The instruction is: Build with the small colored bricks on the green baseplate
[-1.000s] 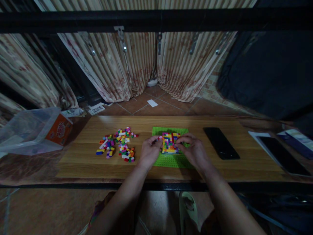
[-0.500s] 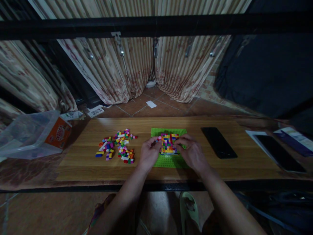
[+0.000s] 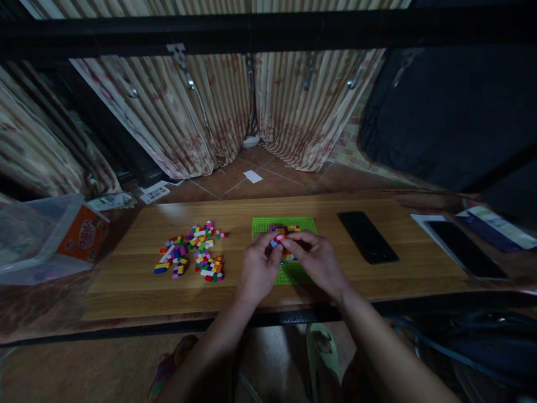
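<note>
A few small toy bricks (image 3: 277,240), blue, pink and white, are pinched between the fingertips of my left hand (image 3: 260,268). My right hand (image 3: 316,260) meets it there, thumb and index finger closed at the right side of these bricks. Both hands hover over a green studded baseplate (image 3: 289,275). On that plate sits a multicoloured brick build (image 3: 292,228), mostly covered by my hands. Off to the left, loose coloured bricks (image 3: 205,240) lie in piles on the wooden tabletop (image 3: 146,296).
A black phone (image 3: 368,236) lies right of the baseplate, and another dark flat device (image 3: 467,249) rests farther right beside papers. A clear plastic box (image 3: 37,240) with an orange label stands at the left. Striped curtains (image 3: 289,112) hang beyond the table.
My right hand has moved left from the build's right side to the bricks in my left hand. The hands now cover more of the build. The whole view has shifted slightly.
</note>
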Motion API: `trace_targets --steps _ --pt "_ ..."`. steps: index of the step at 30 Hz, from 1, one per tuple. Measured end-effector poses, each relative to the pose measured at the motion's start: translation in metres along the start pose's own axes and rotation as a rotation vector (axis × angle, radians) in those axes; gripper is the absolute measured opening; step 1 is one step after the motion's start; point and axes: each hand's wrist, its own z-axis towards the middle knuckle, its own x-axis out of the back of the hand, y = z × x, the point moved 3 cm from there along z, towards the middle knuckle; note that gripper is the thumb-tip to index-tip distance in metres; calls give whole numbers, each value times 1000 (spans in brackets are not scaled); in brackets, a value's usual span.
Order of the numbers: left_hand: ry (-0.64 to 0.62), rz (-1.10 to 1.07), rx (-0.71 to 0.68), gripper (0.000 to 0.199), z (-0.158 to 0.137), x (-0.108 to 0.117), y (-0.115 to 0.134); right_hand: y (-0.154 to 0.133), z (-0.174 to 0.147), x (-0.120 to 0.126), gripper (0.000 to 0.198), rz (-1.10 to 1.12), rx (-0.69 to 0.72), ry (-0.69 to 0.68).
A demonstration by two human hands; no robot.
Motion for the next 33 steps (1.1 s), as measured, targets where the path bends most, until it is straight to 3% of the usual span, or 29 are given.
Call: trace_targets --steps 8,16,21,26,33 --pt "-56 232 -185 25 -1 -1 8 -5 -4 -1 20 145 -63 -28" --pt "-39 220 -204 24 -3 -2 10 -11 -3 0 20 287 -116 -30" --pt "-10 225 -157 21 -1 0 5 1 -1 19 21 42 -6 31" --pt "25 270 -96 20 2 5 2 6 -2 37 18 -244 56 -29" --pt "15 349 -86 22 3 5 0 7 -2 31 9 -430 90 -68"
